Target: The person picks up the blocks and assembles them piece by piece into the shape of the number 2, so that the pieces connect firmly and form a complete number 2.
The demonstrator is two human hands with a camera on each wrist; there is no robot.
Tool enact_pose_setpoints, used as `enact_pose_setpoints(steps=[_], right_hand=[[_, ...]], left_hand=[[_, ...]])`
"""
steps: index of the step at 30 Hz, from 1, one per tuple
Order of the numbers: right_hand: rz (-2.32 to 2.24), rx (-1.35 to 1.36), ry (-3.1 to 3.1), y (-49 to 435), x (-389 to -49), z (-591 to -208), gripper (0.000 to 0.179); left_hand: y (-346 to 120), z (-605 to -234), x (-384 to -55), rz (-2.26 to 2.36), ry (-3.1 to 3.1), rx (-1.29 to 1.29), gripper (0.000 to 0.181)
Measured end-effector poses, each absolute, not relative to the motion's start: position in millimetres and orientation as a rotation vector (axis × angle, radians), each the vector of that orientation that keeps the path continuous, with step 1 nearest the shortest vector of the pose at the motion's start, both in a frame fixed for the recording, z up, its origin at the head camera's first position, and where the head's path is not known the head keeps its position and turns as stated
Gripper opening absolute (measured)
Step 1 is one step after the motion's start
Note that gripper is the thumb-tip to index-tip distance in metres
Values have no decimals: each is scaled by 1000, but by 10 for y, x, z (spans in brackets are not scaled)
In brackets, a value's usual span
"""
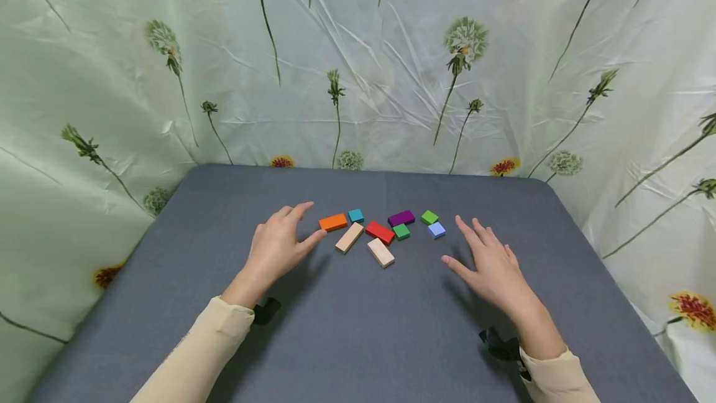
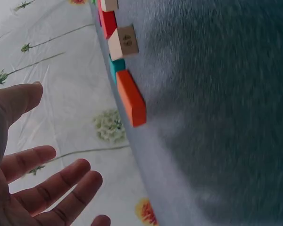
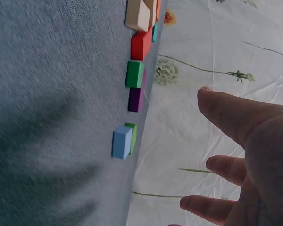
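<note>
Over the grey surface, the left hand and right hand hover on either side of the blocks, fingers loosely parted and holding nothing, perhaps to leave room between. All lie flat, probably for steadiness: the longer orange block nearest the left, the smaller blue block nearest the right. From the right wrist, a green block partly hides the purple block; marks on a wooden block are unreadable.
</note>
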State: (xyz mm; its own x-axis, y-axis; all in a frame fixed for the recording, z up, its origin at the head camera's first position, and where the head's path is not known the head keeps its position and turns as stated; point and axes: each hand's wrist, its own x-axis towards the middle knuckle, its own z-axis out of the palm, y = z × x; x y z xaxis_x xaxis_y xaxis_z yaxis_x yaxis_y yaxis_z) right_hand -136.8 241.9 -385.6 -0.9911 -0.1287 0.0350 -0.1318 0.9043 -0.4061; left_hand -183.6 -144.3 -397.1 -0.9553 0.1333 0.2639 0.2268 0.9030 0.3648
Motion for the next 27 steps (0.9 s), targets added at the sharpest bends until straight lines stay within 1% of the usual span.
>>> enact_pose_setpoints(steps=[5, 12, 27], right_hand=[[630, 256, -3013, 2360, -1346, -3917, 80], [656, 270, -2973, 2267, -1336, -4025, 71], [767, 268, -2938, 2105, -1330, -4237, 58]], left_hand=[[-1376, -4053, -1891, -659, -2833, -302, 61], [-1265, -4157, -1955, -738, -2901, -281, 55], [-1110, -4293, -2046, -822, -2986, -238, 52]])
